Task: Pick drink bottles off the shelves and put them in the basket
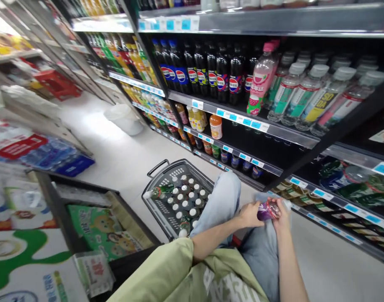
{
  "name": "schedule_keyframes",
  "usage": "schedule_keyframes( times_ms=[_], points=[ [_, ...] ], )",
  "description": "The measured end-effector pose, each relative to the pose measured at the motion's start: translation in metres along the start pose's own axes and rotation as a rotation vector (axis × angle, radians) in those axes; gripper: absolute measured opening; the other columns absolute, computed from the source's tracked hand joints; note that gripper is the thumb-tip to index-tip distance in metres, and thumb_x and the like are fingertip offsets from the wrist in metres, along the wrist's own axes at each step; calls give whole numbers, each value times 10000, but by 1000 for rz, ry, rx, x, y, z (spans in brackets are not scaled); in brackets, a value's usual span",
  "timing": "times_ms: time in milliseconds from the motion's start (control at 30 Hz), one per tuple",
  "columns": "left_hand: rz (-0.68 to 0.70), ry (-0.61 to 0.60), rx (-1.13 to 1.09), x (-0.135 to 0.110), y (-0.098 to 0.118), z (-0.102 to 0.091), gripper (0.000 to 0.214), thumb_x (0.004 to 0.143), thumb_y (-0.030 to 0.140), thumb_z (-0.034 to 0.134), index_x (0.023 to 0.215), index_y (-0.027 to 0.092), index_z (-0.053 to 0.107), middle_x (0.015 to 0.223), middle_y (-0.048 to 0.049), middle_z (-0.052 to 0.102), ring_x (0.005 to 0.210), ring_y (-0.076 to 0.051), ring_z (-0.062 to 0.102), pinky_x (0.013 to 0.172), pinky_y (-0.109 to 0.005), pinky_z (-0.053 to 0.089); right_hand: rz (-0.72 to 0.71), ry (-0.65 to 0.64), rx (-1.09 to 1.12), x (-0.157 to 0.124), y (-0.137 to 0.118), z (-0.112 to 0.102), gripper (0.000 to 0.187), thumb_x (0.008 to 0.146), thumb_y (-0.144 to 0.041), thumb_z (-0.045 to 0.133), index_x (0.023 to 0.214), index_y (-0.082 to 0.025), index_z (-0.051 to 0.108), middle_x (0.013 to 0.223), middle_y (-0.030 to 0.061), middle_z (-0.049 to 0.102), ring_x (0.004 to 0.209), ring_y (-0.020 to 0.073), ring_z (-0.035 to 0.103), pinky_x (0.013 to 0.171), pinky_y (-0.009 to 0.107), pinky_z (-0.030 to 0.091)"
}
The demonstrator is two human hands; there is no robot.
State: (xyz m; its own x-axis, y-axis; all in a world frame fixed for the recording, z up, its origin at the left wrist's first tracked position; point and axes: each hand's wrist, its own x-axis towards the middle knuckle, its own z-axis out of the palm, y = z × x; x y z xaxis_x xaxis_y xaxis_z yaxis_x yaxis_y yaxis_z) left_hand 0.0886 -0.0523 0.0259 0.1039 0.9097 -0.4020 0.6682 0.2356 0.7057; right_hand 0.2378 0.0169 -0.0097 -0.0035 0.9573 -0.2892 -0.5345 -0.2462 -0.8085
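Both my hands hold one small bottle (267, 210) with a purple-red label, low in front of my knees. My left hand (250, 215) wraps its left end and my right hand (282, 216) closes round its right end near the white cap. The bottle lies roughly sideways, just in front of the lowest shelves. A dark grey shopping basket (166, 167) stands on the floor to the left of my knee, filled with several upright bottles with white caps.
Drink shelves run along the right: cola bottles (210, 71), a pink bottle (260, 79), clear water bottles (308, 92), orange juice (215, 126). A white bin (124, 118) stands down the aisle. Cartons and water packs (53, 157) crowd the left.
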Motion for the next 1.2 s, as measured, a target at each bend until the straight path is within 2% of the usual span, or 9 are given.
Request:
schedule_keyframes(
  times_ms=[100,200,333,467,633,733,833,1033,1200],
  points=[
    [-9,14,-120,-2,-7,4,875,594,406,945,1371,190,606,1215,-191,735,1165,-447,711,970,-478,583,5,-70,-67,-13,1,-4,511,636,-576,942,978,-244,756,1027,81,804,961,283,792,807,413,671],
    [21,74,-368,-1,-9,2,928,521,342,989,1358,147,639,1236,-190,737,1197,-438,692,1037,-503,563,44,-148,-123,-30,6,-14,674,625,-679,907,1153,-284,767,1231,106,778,1073,318,772,854,442,670],
    [219,124,-861,-6,-4,-4,777,599,398,987,1260,117,691,1222,-155,752,1147,-327,708,1096,-455,532,97,-340,-426,-52,16,-25,876,475,-485,1018,1273,-305,705,1287,102,754,1157,347,746,956,470,647],
    [271,161,-1047,-29,-7,-14,775,603,598,983,1140,106,719,1154,-153,749,1103,-295,709,1096,-456,524,23,-560,-741,-64,16,-15,796,603,-441,952,1308,-231,649,1288,122,749,1161,343,731,1045,493,597],
    [265,384,-999,-83,-18,-37,876,622,582,980,1319,175,637,1272,-151,711,1131,-289,698,1052,-440,549,21,-776,-856,-64,14,2,518,674,-373,847,1141,-213,690,1020,76,801,868,279,757,810,386,640],
    [271,497,-784,-120,-21,-55,568,759,521,904,1219,248,713,1289,-128,707,1187,-292,675,1077,-434,533,40,-874,-873,-63,15,5,539,646,-306,836,1157,-209,696,1067,85,808,926,295,769,824,383,637],
    [178,634,-548,-149,-25,-71,375,779,479,888,1036,241,753,1157,-101,706,1086,-265,672,1017,-411,536,69,-974,-930,-62,16,7,538,648,-245,810,1176,-207,712,1096,83,811,960,299,775,854,391,629],
    [101,530,-288,-173,-42,-83,434,718,487,922,934,186,696,977,-47,698,882,-189,637,844,-313,513,-9,-1015,-1011,-61,17,12,523,627,-198,775,1148,-225,747,1110,78,810,985,309,777,880,409,621],
    [43,518,-354,-178,-44,-89,437,681,437,918,888,183,629,858,-13,679,759,-149,607,720,-276,502,7,-875,-942,-61,20,10,573,617,-244,885,1172,-234,742,1147,90,807,1027,318,776,913,432,629]
  ],
)
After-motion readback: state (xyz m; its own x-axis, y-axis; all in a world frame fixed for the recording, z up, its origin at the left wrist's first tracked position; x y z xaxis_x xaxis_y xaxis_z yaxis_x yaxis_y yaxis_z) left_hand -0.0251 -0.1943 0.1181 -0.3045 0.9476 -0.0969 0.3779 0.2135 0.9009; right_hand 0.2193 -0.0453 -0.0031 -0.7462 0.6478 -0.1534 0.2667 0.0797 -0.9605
